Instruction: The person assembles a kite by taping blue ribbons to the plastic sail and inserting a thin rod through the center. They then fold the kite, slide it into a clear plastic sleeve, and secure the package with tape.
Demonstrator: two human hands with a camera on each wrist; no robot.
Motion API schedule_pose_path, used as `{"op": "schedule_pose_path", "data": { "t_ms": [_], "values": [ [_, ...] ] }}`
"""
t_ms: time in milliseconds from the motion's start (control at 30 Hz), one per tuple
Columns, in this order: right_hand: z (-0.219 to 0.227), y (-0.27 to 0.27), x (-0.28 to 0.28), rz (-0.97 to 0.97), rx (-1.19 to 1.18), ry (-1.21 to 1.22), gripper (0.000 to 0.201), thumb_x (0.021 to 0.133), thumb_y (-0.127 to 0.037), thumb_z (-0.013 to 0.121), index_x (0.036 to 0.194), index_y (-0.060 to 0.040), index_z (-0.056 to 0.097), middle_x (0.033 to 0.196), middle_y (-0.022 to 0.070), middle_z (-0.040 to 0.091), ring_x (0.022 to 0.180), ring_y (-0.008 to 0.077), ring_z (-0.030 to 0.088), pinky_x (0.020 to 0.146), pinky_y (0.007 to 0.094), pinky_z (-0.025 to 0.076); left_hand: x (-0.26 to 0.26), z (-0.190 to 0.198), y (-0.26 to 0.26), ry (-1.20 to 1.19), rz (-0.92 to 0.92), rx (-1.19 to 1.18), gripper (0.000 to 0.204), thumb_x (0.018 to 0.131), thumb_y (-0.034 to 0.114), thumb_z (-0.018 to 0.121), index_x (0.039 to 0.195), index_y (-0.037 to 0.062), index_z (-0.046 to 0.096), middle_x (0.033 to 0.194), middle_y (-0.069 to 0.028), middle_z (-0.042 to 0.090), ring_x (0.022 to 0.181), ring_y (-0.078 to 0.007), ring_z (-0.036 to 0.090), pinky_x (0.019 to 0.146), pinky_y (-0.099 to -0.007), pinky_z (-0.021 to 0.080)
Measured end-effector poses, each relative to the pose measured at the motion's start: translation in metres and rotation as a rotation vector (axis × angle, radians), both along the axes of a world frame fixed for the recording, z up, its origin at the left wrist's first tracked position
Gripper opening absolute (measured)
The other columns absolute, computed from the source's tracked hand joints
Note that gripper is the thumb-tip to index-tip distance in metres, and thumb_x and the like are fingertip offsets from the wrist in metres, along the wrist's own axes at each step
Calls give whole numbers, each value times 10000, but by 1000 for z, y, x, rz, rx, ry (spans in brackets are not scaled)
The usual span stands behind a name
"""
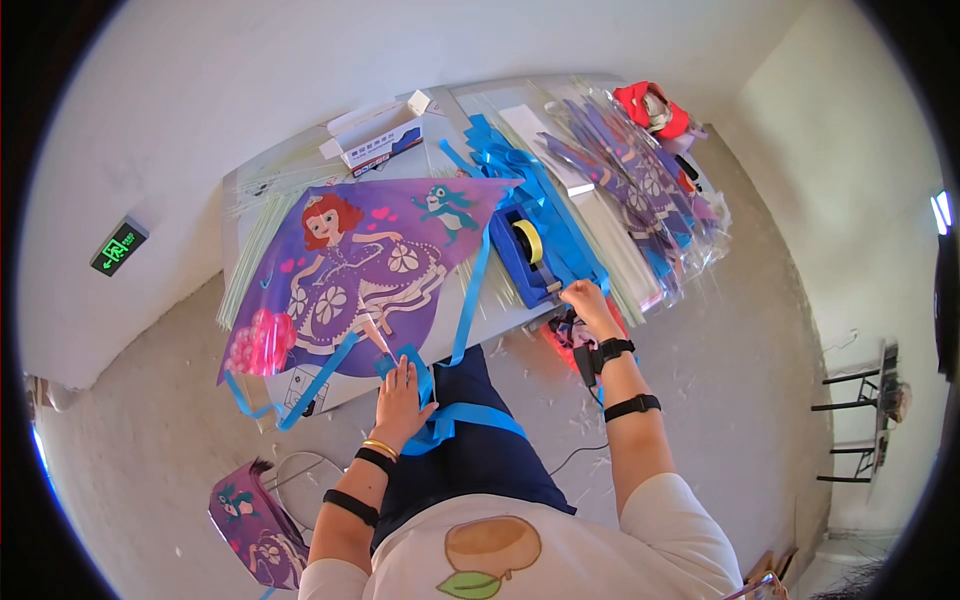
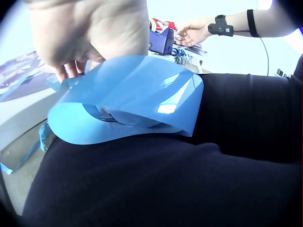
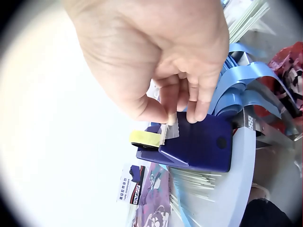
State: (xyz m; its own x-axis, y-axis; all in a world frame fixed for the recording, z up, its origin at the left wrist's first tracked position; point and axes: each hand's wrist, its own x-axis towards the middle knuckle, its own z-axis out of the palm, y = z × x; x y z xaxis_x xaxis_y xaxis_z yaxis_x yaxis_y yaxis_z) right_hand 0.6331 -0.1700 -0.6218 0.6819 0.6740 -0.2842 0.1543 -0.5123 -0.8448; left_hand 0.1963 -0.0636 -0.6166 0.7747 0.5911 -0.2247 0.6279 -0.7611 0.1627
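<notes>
The right hand [image 1: 585, 300] is at the front end of a blue tape dispenser [image 1: 515, 260]. In the right wrist view its thumb and forefinger pinch a short piece of clear tape [image 3: 173, 130] at the dispenser's cutter, beside the yellow roll [image 3: 146, 138]. The left hand [image 1: 402, 400] lies with extended fingers on a blue ribbon [image 1: 420, 375] at the bottom edge of a purple kite [image 1: 360, 260] printed with a red-haired figure. In the left wrist view a wide loop of blue ribbon [image 2: 128, 94] rests on the dark trousers below the palm.
Behind the kite stands an open white box [image 1: 375, 140]. Blue ribbons [image 1: 540, 190], pale thin sticks [image 1: 255, 250] and plastic-wrapped kites [image 1: 650, 190] cover parts of the table. A red bag [image 1: 560, 345] is below the table's front edge; another purple kite [image 1: 260, 525] is at lower left.
</notes>
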Motion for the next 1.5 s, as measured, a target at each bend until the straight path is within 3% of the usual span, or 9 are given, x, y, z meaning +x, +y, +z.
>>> {"op": "schedule_pose_path", "data": {
  "t_ms": [100, 167, 333, 500, 733, 933, 1000, 1233, 1500],
  "values": [
    [12, -16, -12, -4, 79, 238, 269, 900, -285, 725, 961, -23, 724, 807, 23, 661, 764, 138, 631, 704, 270, 500, 0, 3, 0, -11, 2, -4, 961, 846, 518, 723, 1515, -61, 349, 1603, -202, 308, 1343, -343, 417, 1127, -432, 393],
    [29, -32, -27, -203, 104, 701, 300, 940, -320, 723, 1043, -38, 730, 833, -5, 662, 744, 119, 616, 691, 263, 504, 1, 3, 0, -19, 9, -11, 959, 844, 515, 727, 1513, -62, 352, 1602, -202, 310, 1340, -344, 419, 1126, -432, 393],
    [8, -58, -37, -213, 151, 737, 312, 935, -331, 737, 1084, -57, 726, 877, -1, 654, 747, 101, 591, 659, 251, 478, -1, 2, 0, -36, 9, 2, 939, 847, 506, 727, 1504, -62, 371, 1602, -200, 314, 1342, -341, 421, 1127, -430, 388],
    [23, -36, -44, -246, 145, 424, 299, 917, -354, 736, 1020, -75, 707, 771, -39, 539, 638, 62, 509, 519, 213, 376, 0, 5, 1, -40, 13, -26, 910, 863, 502, 713, 1494, -61, 377, 1586, -203, 335, 1344, -360, 414, 1150, -447, 364],
    [12, -19, -42, -225, 107, 326, 293, 870, -299, 752, 974, -26, 747, 758, -27, 605, 652, 81, 510, 566, 250, 399, -2, 4, 2, -67, 18, -27, 891, 870, 509, 702, 1490, -51, 393, 1580, -198, 353, 1326, -354, 433, 1147, -449, 363],
    [-29, -19, -45, -245, -14, -496, 285, 837, -283, 756, 905, -6, 755, 731, 55, 706, 673, 152, 653, 637, 321, 503, -2, 4, 4, -83, 16, -29, 872, 872, 505, 700, 1485, -43, 410, 1562, -200, 377, 1321, -356, 442, 1132, -452, 373],
    [-55, -38, -42, -167, -141, -317, 289, 822, -288, 768, 915, -14, 757, 751, 87, 724, 712, 167, 688, 673, 337, 525, 2, 9, 8, -76, 21, -37, 869, 877, 507, 695, 1486, -43, 410, 1570, -196, 370, 1326, -349, 441, 1132, -445, 372],
    [26, 8, -187, 189, 228, 1015, 243, 1006, -160, 587, 1202, -23, 629, 773, -13, 534, 600, 77, 470, 551, 222, 391, 0, 11, 4, -34, 18, -17, 844, 891, 506, 677, 1483, -35, 414, 1580, -193, 362, 1328, -325, 445, 1123, -426, 380],
    [2, 97, -241, 326, -19, 1296, 288, 1029, -119, 508, 1308, -47, 510, 806, 23, 520, 592, 103, 446, 539, 234, 393, 0, 4, 4, -36, 44, -17, 857, 869, 522, 694, 1478, -16, 423, 1579, -175, 367, 1332, -305, 436, 1121, -416, 371]
  ]
}}
